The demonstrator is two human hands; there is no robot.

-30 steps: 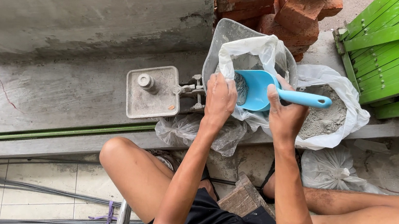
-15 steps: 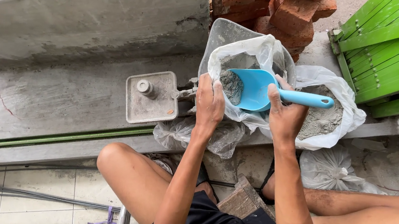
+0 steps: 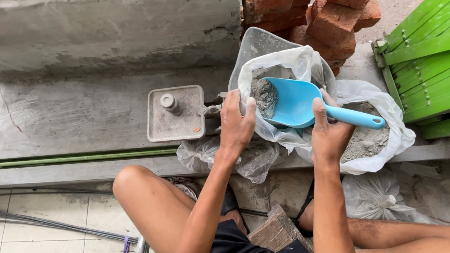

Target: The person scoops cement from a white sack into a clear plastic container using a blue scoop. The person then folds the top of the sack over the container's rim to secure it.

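Head view. A blue scoop [image 3: 293, 103] is clamped by its handle in the right hand [image 3: 329, 135], its bowl tipped into the mouth of a white bag [image 3: 297, 62] that sits in a clear tub [image 3: 255, 44]. Grey powder [image 3: 265, 96] is seen at the scoop's lip. The bag's rim is pinched shut in the left hand [image 3: 237, 123]. A second open bag of powder [image 3: 369, 139] lies touching, just right. A square metal plate [image 3: 176, 113] sits left on the concrete ledge [image 3: 72, 112]; bricks [image 3: 307, 10] are stacked behind.

Risk, as judged: if the thin rim slips or folds, powder could be spilled over the ledge; a fast tip could raise dust.
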